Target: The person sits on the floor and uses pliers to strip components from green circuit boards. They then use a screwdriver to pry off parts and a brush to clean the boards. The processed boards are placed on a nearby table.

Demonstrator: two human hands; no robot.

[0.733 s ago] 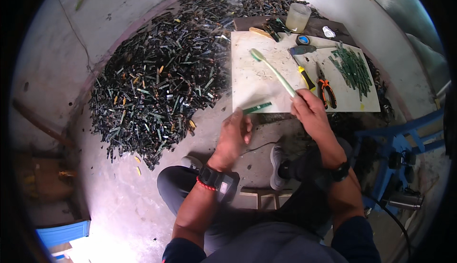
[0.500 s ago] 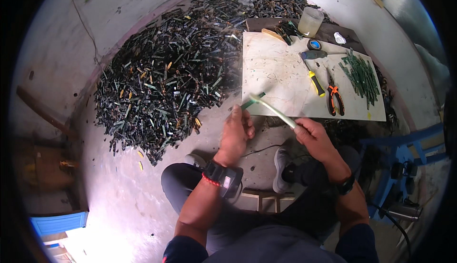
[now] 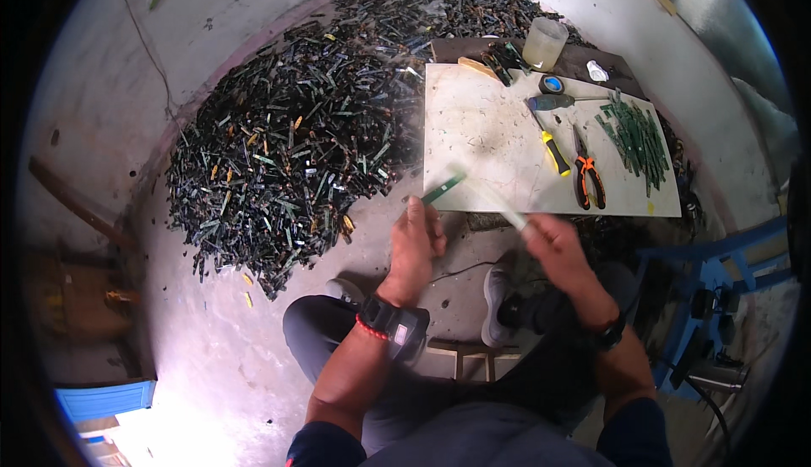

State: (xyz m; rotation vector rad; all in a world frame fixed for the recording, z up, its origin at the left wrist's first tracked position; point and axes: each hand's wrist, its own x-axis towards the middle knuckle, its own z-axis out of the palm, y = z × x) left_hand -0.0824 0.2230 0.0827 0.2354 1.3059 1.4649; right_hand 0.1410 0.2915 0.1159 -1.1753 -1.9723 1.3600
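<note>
My left hand (image 3: 414, 234) pinches a narrow green circuit-board strip (image 3: 445, 189), which sticks out over the front left edge of the pale board (image 3: 498, 150). Closed round the handle of a slim pale green brush (image 3: 500, 201), shaped like a toothbrush, is my right hand (image 3: 553, 245). Motion smears the brush, and its head (image 3: 458, 169) is at or just above the strip's far end; contact is unclear. Farther right on the board lie orange-and-black long-nose pliers (image 3: 588, 171), a yellow-handled tool (image 3: 553, 152), a screwdriver (image 3: 553, 103) and a pile of green strips (image 3: 635, 139).
A big heap of dark strips (image 3: 296, 154) covers the floor at left and behind. Along the board's back are a tape roll (image 3: 552, 84), a cloudy plastic cup (image 3: 545, 44) and crumpled white paper (image 3: 597, 71). A blue chair (image 3: 710, 277) stands at right.
The brush has become blurred, moving slightly at the strip's end, with my right hand blurred too. My left hand keeps its hold on the strip. The whole view has shifted a little.
</note>
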